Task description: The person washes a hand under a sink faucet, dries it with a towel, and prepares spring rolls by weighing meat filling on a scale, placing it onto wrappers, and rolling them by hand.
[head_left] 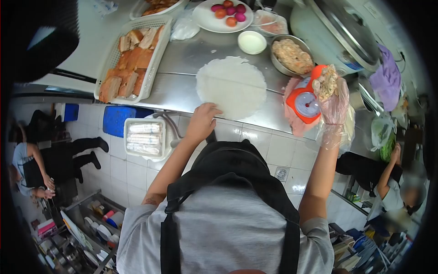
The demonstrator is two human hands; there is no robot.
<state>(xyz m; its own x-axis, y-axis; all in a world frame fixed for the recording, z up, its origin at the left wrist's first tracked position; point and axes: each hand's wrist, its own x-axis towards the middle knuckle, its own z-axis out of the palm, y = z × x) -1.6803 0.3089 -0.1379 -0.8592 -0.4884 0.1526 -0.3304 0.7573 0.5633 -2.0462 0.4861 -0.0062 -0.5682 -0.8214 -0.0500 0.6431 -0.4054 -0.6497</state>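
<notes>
One film-gloved right grip (335,106) holds lumpy filling (325,83) at two o'clock. The open left grip (203,121) meets a thin round sheet (232,87).

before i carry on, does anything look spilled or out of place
No clear spill shows. A small pale scrap lies apart on the steel table beyond the round white sheet, looking like a stray bit. The pink cloth under the orange scale is rumpled, so the scale may not sit level.
</notes>
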